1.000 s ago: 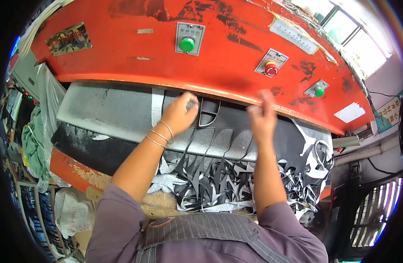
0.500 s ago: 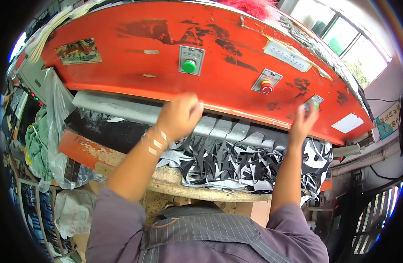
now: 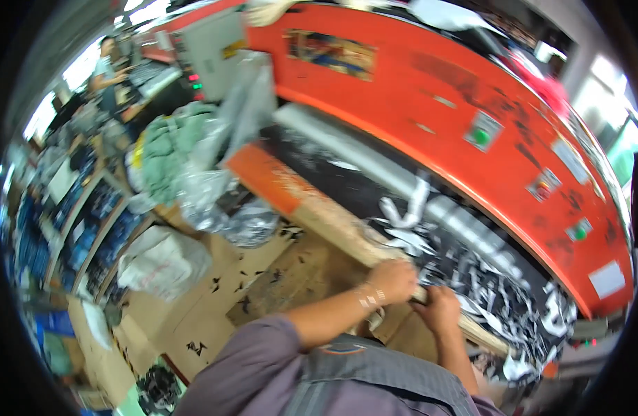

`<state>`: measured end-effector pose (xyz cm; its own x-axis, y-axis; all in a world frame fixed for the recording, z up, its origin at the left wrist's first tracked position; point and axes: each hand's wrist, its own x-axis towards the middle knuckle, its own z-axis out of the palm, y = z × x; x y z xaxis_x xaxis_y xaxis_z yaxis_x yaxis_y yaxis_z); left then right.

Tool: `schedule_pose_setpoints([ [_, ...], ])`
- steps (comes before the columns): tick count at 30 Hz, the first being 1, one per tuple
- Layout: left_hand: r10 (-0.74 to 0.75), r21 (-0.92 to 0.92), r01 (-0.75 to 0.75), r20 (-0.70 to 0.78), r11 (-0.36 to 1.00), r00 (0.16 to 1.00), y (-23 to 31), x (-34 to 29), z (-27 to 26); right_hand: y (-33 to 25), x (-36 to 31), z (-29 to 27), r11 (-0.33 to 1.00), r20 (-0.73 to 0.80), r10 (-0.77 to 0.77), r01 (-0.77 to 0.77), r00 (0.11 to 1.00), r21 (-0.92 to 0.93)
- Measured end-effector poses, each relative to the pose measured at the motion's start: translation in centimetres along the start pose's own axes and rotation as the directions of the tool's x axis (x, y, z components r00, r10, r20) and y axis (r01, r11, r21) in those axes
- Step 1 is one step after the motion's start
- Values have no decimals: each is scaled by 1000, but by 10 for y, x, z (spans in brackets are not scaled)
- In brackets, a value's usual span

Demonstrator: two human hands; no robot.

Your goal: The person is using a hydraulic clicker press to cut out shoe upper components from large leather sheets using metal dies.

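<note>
My left hand is closed at the front edge of the pale wooden board, its fingers curled and their grip hidden. Just to its right, my right hand is also closed at that edge, with the thumb toward the left hand; what lies in its fingers cannot be made out. Beyond both hands, tangled black and white cut scraps cover the right part of the machine bed. Over the bed stands the red front panel of a press-like machine.
The panel carries a green button and a red knob. To the left are clear plastic sheeting, green cloth, a white sack and shelves of blue items. Small black scraps dot the floor. Another person is far left.
My view has swung left. Both hands have come down from in front of the red panel to the board's front edge, close together; the right hand has left the right-hand green button.
</note>
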<state>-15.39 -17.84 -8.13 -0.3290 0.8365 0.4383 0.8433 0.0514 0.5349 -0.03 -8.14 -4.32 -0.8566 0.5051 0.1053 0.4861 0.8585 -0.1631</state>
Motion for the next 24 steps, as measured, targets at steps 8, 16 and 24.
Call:
schedule_pose_setpoints([
  [8,21,58,-22,25,998,999,26,12,27,46,5,-39,993,177,-114,108,978,44],
  [16,19,-11,-19,-63,1000,998,51,-29,21,105,135,-111,900,141,349,-373,926,224],
  [24,-377,-367,482,322,796,869,72,-22,-17,127,207,-35,908,54,402,-405,914,106],
])
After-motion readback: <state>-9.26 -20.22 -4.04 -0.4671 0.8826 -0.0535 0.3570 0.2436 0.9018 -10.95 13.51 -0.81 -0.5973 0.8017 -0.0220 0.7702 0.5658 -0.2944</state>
